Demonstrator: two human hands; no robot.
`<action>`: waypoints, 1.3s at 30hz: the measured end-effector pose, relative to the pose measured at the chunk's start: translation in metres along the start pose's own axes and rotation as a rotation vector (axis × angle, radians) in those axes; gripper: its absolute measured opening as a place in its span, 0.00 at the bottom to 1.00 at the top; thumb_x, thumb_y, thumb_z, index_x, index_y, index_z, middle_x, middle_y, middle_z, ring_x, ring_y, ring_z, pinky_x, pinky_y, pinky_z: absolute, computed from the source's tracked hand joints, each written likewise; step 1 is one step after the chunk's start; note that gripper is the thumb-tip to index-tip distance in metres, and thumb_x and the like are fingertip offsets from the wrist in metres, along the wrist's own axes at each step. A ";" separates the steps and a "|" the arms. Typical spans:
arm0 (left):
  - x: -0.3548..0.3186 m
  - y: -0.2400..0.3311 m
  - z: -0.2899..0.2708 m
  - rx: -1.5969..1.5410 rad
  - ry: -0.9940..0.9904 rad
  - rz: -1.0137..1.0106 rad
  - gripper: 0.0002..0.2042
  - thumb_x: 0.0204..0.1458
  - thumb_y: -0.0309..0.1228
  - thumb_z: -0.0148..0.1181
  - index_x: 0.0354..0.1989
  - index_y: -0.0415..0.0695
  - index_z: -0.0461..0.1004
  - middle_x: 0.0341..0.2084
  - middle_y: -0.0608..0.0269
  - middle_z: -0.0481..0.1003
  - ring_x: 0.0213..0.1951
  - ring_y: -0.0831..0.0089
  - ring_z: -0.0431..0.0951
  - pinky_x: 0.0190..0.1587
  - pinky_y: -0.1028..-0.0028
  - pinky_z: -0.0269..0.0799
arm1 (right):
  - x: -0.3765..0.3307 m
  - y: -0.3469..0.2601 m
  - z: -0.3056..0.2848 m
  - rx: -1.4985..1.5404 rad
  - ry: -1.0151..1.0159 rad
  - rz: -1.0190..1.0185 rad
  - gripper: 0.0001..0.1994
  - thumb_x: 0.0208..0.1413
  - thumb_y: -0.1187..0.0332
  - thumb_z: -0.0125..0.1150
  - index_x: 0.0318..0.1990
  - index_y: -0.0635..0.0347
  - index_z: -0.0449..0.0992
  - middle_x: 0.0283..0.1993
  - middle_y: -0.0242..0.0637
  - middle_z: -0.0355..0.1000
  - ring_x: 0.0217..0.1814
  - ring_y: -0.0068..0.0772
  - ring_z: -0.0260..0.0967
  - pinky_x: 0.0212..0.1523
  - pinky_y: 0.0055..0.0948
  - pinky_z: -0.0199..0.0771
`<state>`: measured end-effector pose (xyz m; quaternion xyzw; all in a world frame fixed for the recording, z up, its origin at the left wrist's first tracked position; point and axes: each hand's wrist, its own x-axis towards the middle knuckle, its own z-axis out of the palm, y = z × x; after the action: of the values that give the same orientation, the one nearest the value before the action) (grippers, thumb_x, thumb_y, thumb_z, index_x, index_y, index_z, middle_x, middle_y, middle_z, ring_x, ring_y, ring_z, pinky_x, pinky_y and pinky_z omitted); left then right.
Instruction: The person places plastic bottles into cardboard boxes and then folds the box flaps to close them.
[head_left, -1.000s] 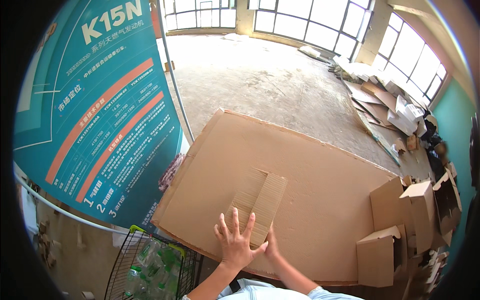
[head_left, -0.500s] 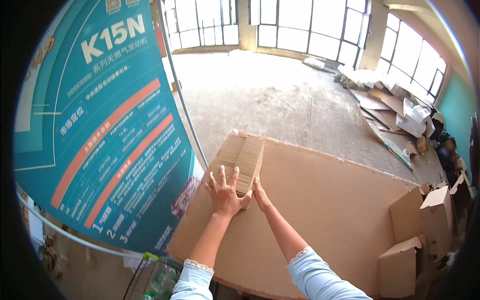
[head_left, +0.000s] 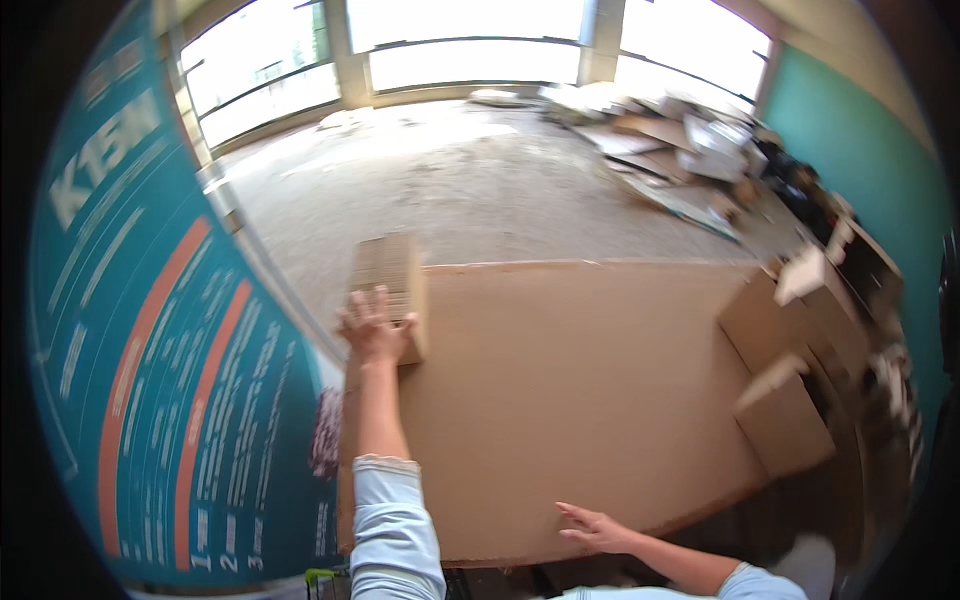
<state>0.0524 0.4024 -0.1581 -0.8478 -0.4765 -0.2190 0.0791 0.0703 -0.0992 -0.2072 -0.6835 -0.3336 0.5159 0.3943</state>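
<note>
A brown cardboard block (head_left: 386, 268), with fine ridged lines across its top, stands at the far left corner of a large cardboard-covered surface (head_left: 580, 390). It could be a carton or a stack of card pieces; I cannot tell which. My left hand (head_left: 375, 330) rests on its near end with fingers spread and the thumb out to the right. Away from it, my right hand (head_left: 597, 528) hovers over or touches the near edge of the surface. Its fingers are stretched out and nothing is in them.
A tall teal banner (head_left: 170, 380) with a metal pole stands close along the left. Open cardboard boxes (head_left: 785, 415) crowd the right end of the surface. Beyond, a heap of scrap card and white packing (head_left: 670, 140) lies on the concrete floor (head_left: 400, 190) near the windows.
My right hand has left the block's side and come back to the near edge. My left hand stays on the block. The view has swung to the right.
</note>
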 end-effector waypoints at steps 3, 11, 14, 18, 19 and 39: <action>0.012 -0.014 0.009 0.071 -0.081 0.030 0.39 0.47 0.67 0.52 0.67 0.64 0.60 0.66 0.49 0.55 0.66 0.50 0.55 0.63 0.37 0.49 | -0.055 0.014 -0.006 0.118 0.228 0.005 0.27 0.65 0.60 0.55 0.68 0.60 0.59 0.62 0.49 0.67 0.65 0.40 0.65 0.65 0.35 0.64; -0.180 0.056 0.022 -0.189 0.100 0.304 0.38 0.53 0.45 0.59 0.72 0.54 0.52 0.72 0.46 0.44 0.71 0.39 0.41 0.67 0.36 0.40 | -0.139 -0.003 -0.056 0.024 0.627 -0.181 0.26 0.63 0.63 0.56 0.66 0.60 0.61 0.62 0.45 0.68 0.66 0.40 0.65 0.65 0.35 0.64; -0.312 0.123 -0.020 -0.370 -0.433 0.292 0.37 0.54 0.44 0.59 0.72 0.52 0.53 0.72 0.47 0.43 0.73 0.46 0.39 0.69 0.39 0.36 | -0.171 -0.005 -0.095 -0.240 0.798 -0.243 0.25 0.61 0.65 0.59 0.64 0.62 0.62 0.59 0.49 0.69 0.62 0.45 0.68 0.62 0.37 0.66; -0.375 0.157 -0.037 -0.534 -0.373 0.073 0.34 0.56 0.40 0.57 0.70 0.45 0.55 0.71 0.45 0.48 0.72 0.48 0.45 0.70 0.42 0.39 | -0.214 -0.005 -0.169 -0.547 1.124 -0.275 0.27 0.57 0.68 0.61 0.63 0.61 0.63 0.61 0.49 0.67 0.63 0.50 0.65 0.64 0.41 0.64; -0.381 0.158 -0.045 -0.511 -0.326 0.094 0.33 0.56 0.39 0.57 0.69 0.44 0.56 0.70 0.45 0.49 0.72 0.48 0.46 0.70 0.43 0.40 | -0.225 -0.007 -0.192 -0.599 1.199 -0.284 0.28 0.55 0.68 0.62 0.64 0.60 0.62 0.61 0.48 0.67 0.63 0.51 0.64 0.66 0.42 0.62; -0.453 0.194 -0.177 -0.589 -0.245 -0.012 0.10 0.53 0.27 0.57 0.42 0.37 0.78 0.45 0.51 0.77 0.53 0.55 0.75 0.65 0.51 0.57 | -0.242 -0.027 -0.314 -0.908 0.480 -0.385 0.04 0.47 0.73 0.63 0.31 0.63 0.77 0.30 0.44 0.73 0.37 0.48 0.72 0.40 0.43 0.74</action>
<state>-0.0400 -0.1115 -0.1885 -0.8515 -0.4036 -0.2441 -0.2290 0.3139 -0.3570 -0.0273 -0.8100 -0.5424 0.0684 0.2120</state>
